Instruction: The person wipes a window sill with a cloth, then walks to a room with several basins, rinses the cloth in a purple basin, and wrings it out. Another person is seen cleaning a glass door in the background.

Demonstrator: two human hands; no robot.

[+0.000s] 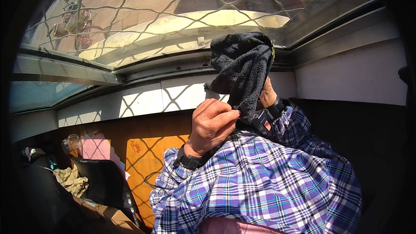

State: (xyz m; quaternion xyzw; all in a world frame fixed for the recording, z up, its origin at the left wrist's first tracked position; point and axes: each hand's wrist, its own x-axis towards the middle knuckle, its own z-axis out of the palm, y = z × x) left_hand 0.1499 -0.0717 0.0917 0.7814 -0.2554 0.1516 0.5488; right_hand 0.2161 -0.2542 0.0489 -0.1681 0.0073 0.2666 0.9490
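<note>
Your left hand (210, 125), at the centre of the frame, pinches the lower end of the black cloth (243, 67) between thumb and curled fingers. From this pinch the cloth extends upward, its long axis near vertical. Your right hand (268, 94) lies behind its right edge; its fingers are hidden, so their state cannot be told. Of the 2 hands, the left is nearer the cloth's lower end. The window track (169, 70) runs left of the cloth.
</note>
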